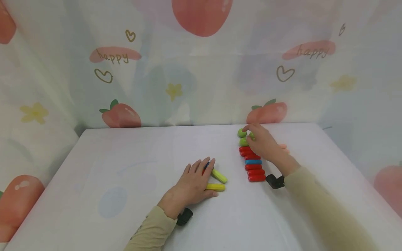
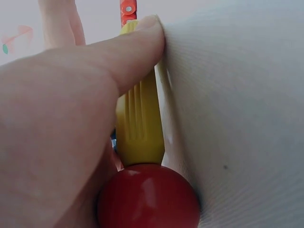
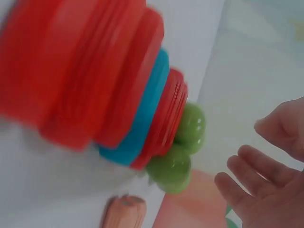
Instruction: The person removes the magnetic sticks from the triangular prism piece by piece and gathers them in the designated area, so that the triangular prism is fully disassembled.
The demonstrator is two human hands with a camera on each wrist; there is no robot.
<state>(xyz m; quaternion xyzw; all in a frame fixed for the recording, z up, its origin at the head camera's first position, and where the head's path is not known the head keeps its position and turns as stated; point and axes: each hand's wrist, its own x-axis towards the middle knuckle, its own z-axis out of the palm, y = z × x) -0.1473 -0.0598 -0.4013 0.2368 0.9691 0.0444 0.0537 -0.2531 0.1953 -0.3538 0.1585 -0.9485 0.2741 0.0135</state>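
My left hand [image 1: 194, 183] lies palm down, fingers stretched, over a loose group of pieces. A yellow rod [image 1: 216, 187] and a lime-yellow rod [image 1: 219, 176] stick out from beneath it, with a bit of blue by the fingertips. In the left wrist view the thumb lies across the ribbed yellow rod [image 2: 140, 118], and a shiny red ball [image 2: 148, 199] shows near the palm. My right hand [image 1: 263, 143] hovers around the green balls [image 1: 243, 142], thumb and fingers apart. Towards me from the balls runs a row of red rods [image 1: 255, 172] with one blue rod [image 1: 253, 161] among them.
Pink pieces [image 1: 283, 146] lie right of the row, partly behind the right wrist. Black wrist cameras sit at the left wrist [image 1: 184, 217] and right wrist [image 1: 275, 181]. The white table [image 1: 110, 164] ends at a fruit-printed cloth [image 1: 213, 76] behind.
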